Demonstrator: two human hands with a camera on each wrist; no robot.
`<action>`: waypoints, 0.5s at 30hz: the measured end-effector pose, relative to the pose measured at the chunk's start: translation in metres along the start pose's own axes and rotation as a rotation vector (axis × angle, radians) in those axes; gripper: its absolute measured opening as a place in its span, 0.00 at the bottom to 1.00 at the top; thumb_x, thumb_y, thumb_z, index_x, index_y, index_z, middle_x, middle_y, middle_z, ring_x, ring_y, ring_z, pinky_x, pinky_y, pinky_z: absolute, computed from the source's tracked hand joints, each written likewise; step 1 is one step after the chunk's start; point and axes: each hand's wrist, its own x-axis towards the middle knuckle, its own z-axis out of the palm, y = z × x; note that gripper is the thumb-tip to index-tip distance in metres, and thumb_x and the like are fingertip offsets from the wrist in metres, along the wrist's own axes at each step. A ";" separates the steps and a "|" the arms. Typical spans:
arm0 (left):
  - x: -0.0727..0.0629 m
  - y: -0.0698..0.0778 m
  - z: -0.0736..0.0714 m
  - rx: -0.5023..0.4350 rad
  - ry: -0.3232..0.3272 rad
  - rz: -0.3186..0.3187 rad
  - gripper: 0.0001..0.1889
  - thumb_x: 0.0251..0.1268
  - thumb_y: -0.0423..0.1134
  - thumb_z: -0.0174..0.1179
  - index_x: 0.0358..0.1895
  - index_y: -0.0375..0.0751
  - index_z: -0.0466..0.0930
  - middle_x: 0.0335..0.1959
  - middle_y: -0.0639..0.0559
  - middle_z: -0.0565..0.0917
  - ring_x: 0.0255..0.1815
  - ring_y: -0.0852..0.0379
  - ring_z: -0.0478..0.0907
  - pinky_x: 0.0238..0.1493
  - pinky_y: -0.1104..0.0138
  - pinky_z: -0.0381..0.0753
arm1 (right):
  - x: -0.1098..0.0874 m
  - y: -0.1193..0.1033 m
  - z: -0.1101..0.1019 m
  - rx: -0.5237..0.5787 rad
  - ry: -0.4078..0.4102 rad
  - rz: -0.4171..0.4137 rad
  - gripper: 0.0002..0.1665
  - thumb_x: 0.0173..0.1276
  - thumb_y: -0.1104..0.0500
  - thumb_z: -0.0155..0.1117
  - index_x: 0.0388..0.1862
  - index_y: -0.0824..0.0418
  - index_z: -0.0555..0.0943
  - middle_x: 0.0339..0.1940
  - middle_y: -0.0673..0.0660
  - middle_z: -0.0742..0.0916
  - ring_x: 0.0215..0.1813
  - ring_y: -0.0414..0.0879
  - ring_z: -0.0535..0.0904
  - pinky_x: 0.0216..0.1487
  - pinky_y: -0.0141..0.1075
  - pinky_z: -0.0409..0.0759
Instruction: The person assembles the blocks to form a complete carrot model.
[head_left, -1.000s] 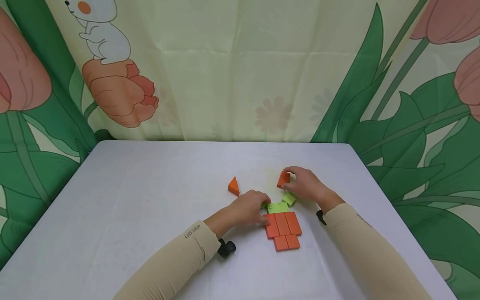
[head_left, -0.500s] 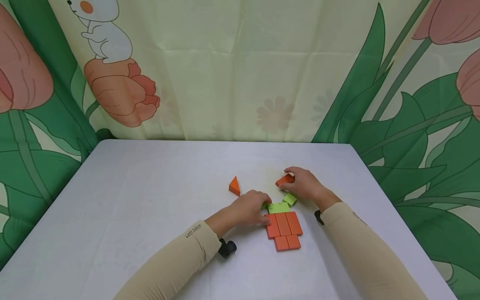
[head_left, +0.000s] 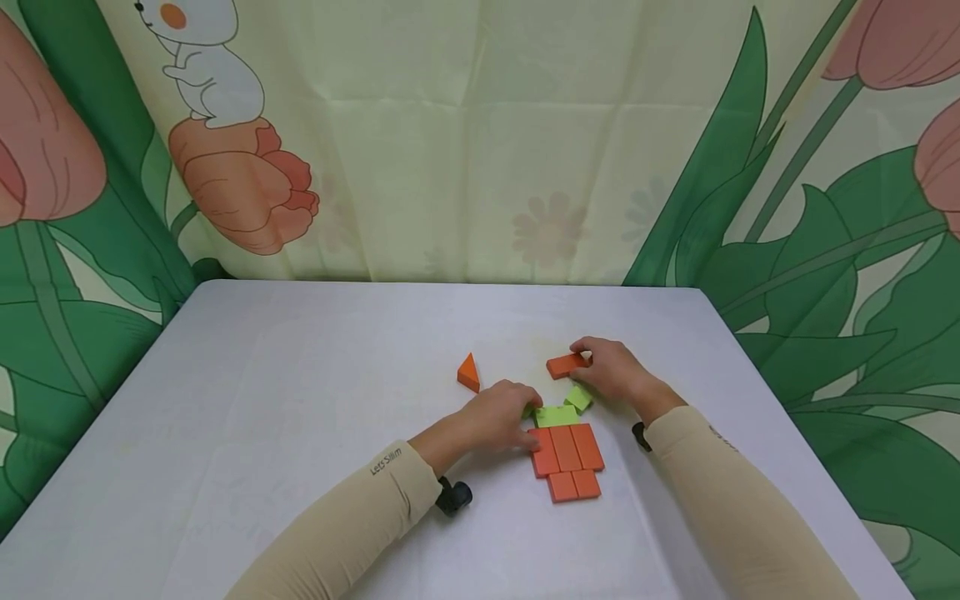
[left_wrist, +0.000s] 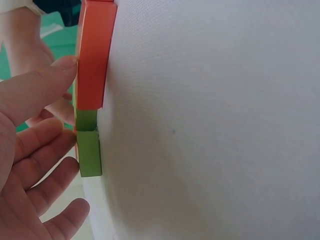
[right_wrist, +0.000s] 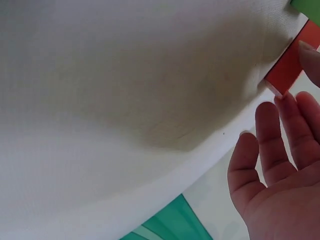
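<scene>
Nearest to you on the desk (head_left: 300, 400), toward its right edge, two short red blocks (head_left: 574, 486) lie side by side and touch the row of three long red blocks (head_left: 566, 448) behind them. Next is your left hand (head_left: 487, 417): its fingers look relaxed, its thumb touches the side of the leftmost long block, and its fingertips are at a small green block (left_wrist: 90, 153). Please use this hand only as a soft wall, because a hard push could, I think, spread the joints. A wide green block (head_left: 557, 416) lies against the three, and at its right corner a turned green block (head_left: 578, 397) sits at an angle; this one would probably move first if it is bumped.

Farther, toward the far right corner of the desk, your right hand (head_left: 618, 372) has a narrow grip, pinching the held red block (head_left: 562, 366) near its right end. It looks flat, roughly along the far edge, just beside the turned green block; I cannot tell if they touch. To set it well, I would slide it slowly, then loosen thumb and finger evenly, so it does not twist. About equally far, to the left, an orange wedge (head_left: 468, 373) rests alone
</scene>
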 end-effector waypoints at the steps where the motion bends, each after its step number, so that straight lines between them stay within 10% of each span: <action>1: 0.000 0.000 0.000 0.002 0.001 0.003 0.28 0.58 0.50 0.74 0.60 0.44 0.80 0.55 0.55 0.81 0.58 0.56 0.73 0.58 0.66 0.74 | 0.000 0.000 0.000 -0.007 0.005 -0.010 0.28 0.71 0.59 0.65 0.67 0.66 0.74 0.62 0.66 0.79 0.61 0.61 0.74 0.63 0.55 0.71; 15: -0.001 0.000 -0.001 -0.004 0.008 0.008 0.28 0.58 0.50 0.74 0.59 0.44 0.80 0.53 0.56 0.81 0.56 0.56 0.73 0.57 0.67 0.74 | -0.001 0.000 -0.001 -0.015 0.031 -0.025 0.21 0.70 0.58 0.66 0.59 0.65 0.80 0.56 0.63 0.82 0.58 0.60 0.74 0.61 0.55 0.73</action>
